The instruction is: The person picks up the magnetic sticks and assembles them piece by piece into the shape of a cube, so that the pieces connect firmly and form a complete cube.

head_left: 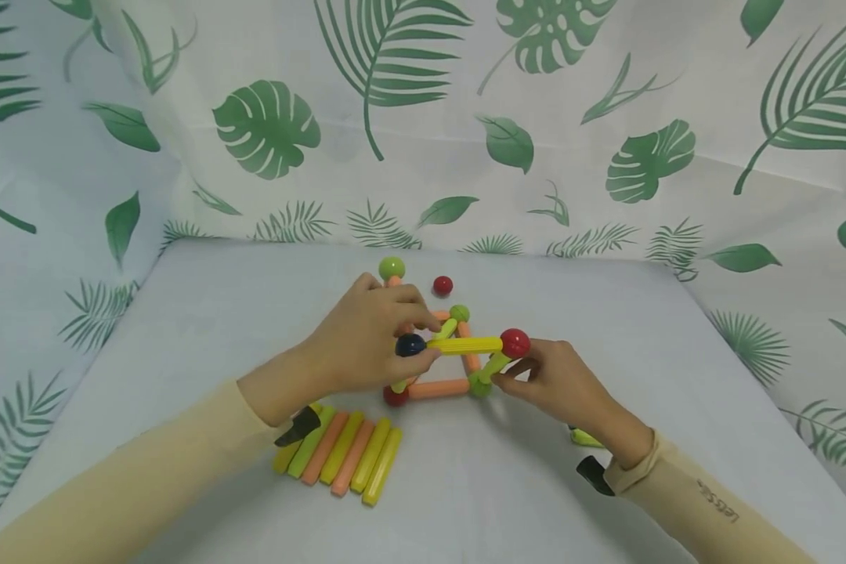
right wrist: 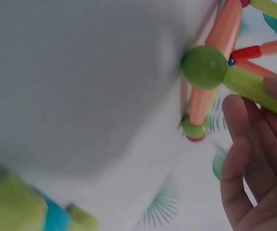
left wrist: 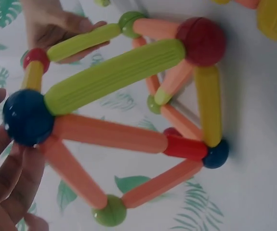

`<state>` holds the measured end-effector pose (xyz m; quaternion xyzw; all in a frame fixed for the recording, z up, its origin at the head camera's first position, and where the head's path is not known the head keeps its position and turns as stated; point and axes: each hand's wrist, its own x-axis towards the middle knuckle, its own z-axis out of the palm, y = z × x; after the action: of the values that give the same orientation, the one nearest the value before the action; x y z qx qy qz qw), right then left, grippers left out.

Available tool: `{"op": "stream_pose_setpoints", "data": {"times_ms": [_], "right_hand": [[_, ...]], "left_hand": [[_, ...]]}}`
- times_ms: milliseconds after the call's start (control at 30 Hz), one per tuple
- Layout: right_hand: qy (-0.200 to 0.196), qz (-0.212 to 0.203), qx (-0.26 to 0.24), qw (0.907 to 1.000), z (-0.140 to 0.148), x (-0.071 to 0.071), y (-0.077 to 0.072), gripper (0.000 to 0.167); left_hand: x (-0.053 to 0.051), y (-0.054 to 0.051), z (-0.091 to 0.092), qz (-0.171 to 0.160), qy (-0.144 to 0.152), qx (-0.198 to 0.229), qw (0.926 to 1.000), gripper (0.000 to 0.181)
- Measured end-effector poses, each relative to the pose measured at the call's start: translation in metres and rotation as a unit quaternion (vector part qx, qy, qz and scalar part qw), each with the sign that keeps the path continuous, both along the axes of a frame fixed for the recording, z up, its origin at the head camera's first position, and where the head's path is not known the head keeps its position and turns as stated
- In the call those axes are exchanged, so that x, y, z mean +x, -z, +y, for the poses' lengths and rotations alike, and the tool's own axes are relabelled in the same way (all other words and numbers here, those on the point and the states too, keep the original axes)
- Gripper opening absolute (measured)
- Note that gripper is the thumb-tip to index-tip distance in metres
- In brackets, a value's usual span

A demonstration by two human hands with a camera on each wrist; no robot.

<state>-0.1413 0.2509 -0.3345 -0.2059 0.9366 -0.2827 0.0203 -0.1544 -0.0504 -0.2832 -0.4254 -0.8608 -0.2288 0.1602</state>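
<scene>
A white cloth backdrop printed with green leaves (head_left: pixel 423 188) rises from 9 through 12 to 3 o'clock. Below it spreads a white tabletop (head_left: pixel 500 486), its far edge crossing under 12 o'clock and its side edges slanting outward toward 8 and 4 o'clock. Two hands in beige sleeves reach in: the left hand (head_left: pixel 359 337) from 8 o'clock, the right hand (head_left: pixel 560 384) from 4 o'clock.

Between them, near the centre, stands a frame of rods and balls (head_left: pixel 439 388), nearer the far edge than the near one. Plain white surface stretches from it toward both side edges. The left hand's grip pinches a dark blue ball (head_left: pixel 410 345) at an upper corner; the right hand's grip pinches a lime rod (right wrist: pixel 246 84) between thumb and fingers.

At the frame's 7 o'clock, seven loose sticks (head_left: pixel 341 448) lie side by side. At its 4 o'clock, a lime piece (head_left: pixel 587 437) is partly hidden by the right wrist. A loose red ball (head_left: pixel 442 285) sits at its 12 o'clock, near the far edge.
</scene>
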Motion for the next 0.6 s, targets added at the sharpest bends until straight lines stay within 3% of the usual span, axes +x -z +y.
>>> {"op": "stream_pose_setpoints", "data": {"times_ms": [133,300,400,600], "right_hand": [[-0.017,-0.036,0.1,0.9942,0.017,-0.005,-0.016,0.027],[-0.017,-0.095,0.244,0.965,0.046,-0.009,-0.028,0.021],[-0.007,-0.135,0.268,0.954,0.059,-0.008,-0.024,0.02],[-0.003,-0.134,0.25,0.9589,0.074,-0.012,-0.011,0.022]], "left_hand": [[-0.001,-0.009,-0.006,-0.034,0.009,-0.017,0.9992,0.011],[-0.001,-0.011,-0.008,-0.038,0.012,-0.025,0.9989,0.009],[-0.001,-0.009,-0.007,-0.038,0.011,-0.022,0.999,0.01],[0.001,-0.008,-0.007,-0.039,0.0,-0.022,0.999,0.012]]}}
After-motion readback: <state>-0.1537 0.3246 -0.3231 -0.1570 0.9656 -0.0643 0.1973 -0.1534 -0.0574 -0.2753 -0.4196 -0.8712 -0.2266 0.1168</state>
